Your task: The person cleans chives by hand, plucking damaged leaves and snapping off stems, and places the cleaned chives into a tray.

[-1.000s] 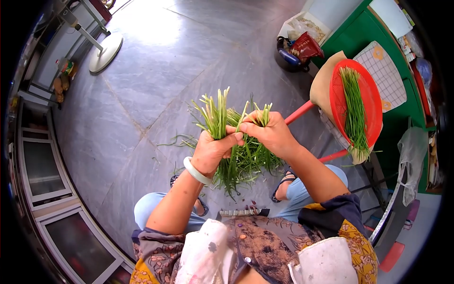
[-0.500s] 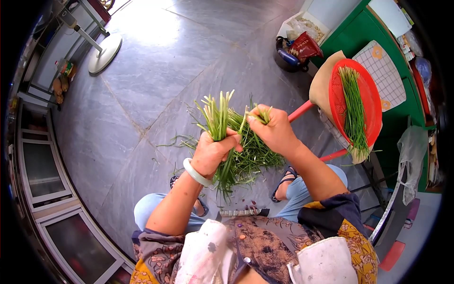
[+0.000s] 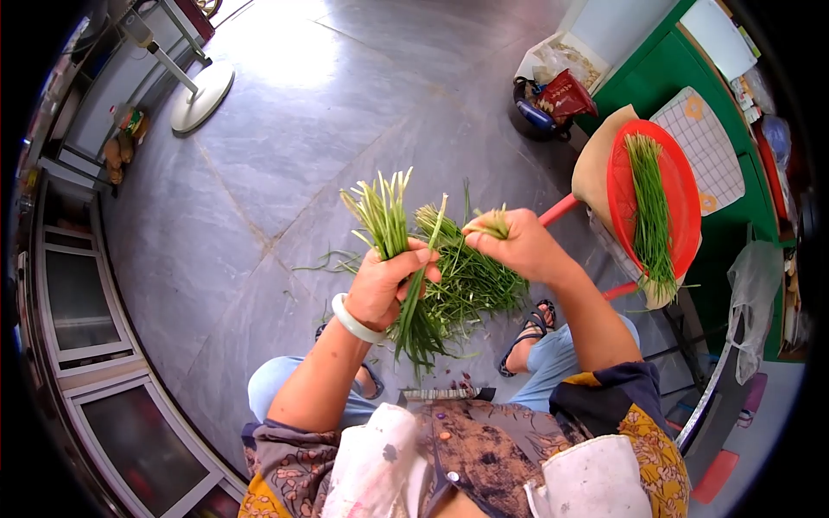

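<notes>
My left hand [image 3: 386, 281], with a pale bangle at the wrist, is wrapped round a bunch of green stalks [image 3: 382, 216]. The pale ends point up and the leaves hang below the fist. One stalk stands apart near its thumb. To the right, my right hand [image 3: 525, 246] is closed on a small tuft of pale stalk ends [image 3: 492, 223]. The two hands are apart. Beneath them a loose heap of green stalks [image 3: 484, 285] lies on the floor. Another bunch [image 3: 652, 211] rests in a red basket [image 3: 617, 186] at the right.
The red basket sits on a stool-like support with red legs. Behind it are a green cabinet [image 3: 643, 73] and a dark pot [image 3: 537, 121] with bags. A round white stand base [image 3: 204, 97] is at the upper left. Glass-fronted cabinets [image 3: 142, 440] line the left.
My right hand has moved right and slightly down, away from my left hand, with pale ends in its grip. My left hand keeps its bunch. The view has shifted slightly.
</notes>
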